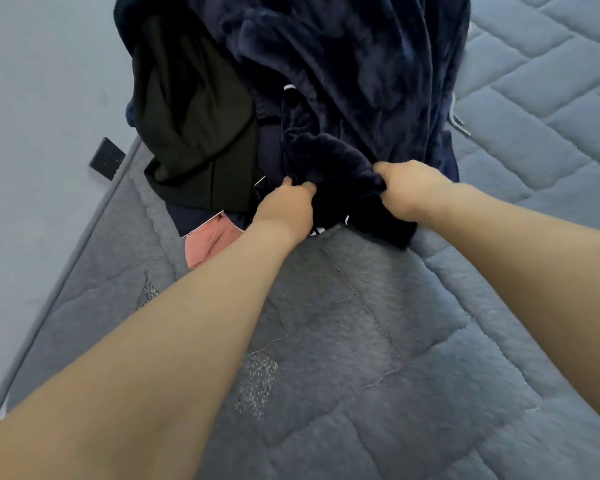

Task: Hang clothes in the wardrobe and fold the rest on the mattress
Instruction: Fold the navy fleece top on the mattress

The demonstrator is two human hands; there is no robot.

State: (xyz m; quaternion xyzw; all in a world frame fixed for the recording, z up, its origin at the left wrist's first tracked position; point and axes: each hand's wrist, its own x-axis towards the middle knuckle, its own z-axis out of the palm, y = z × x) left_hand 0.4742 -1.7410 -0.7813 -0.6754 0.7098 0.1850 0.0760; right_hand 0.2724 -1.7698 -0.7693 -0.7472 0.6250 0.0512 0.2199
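Right, both arms are stretched forward over the mattress (378, 358), forearms bare, converging on the clothes pile at its far edge by the wall (32, 116). My left hand (286, 206) is knuckles-up, fingers curled down into the near hem of the navy fleece garment (343, 81); fingertips are buried in the fabric. My right hand (407, 188) mirrors it just beside, wrist slightly higher, fingers also clenched round a bunched fold of the same fleece. So both hands are gripping that one garment, close together, with a dark wad of it between them.

I see the fleece rising from the grip toward the top of the view, draped over the rest of the pile. Its lower end touches the mattress just past my right wrist.

Left of the fleece, a black garment (194, 126) lies slumped against the wall side. A pink garment (205, 244) pokes out from under the pile at the near side, touching my left forearm's edge. A dark wall socket (106, 159) sits just above the mattress's left edge.
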